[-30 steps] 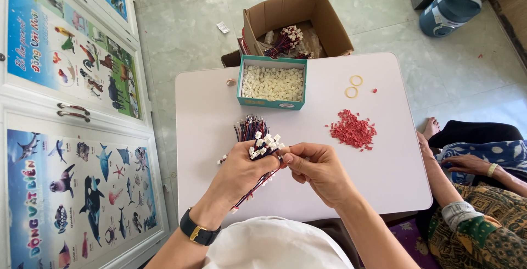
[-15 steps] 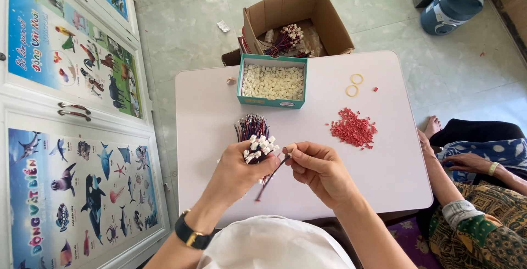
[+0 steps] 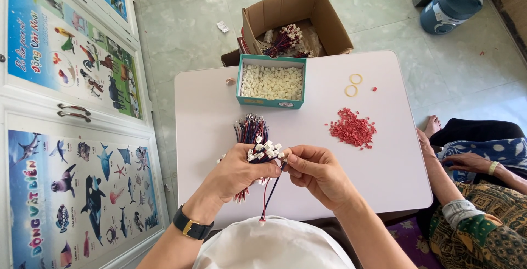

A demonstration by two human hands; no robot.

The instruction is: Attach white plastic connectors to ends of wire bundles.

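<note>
My left hand (image 3: 236,173) grips a bundle of thin red, blue and black wires (image 3: 251,130) tipped with small white connectors (image 3: 267,151), held over the near part of a white table (image 3: 208,110). My right hand (image 3: 318,173) pinches one loose wire (image 3: 270,192) at its top end, right beside the bundle; the wire hangs down toward my lap with a white connector at its lower tip. A black watch with a gold buckle sits on my left wrist.
A teal box of white connector housings (image 3: 272,82) stands at the table's far side. A pile of small red parts (image 3: 352,128) and two yellow rubber bands (image 3: 353,84) lie at right. A cardboard box (image 3: 296,19) with more wires sits on the floor. Another person sits at right (image 3: 472,192).
The single wire in my right hand now hangs straighter down toward my lap. Both hands stay close together over the table's near edge.
</note>
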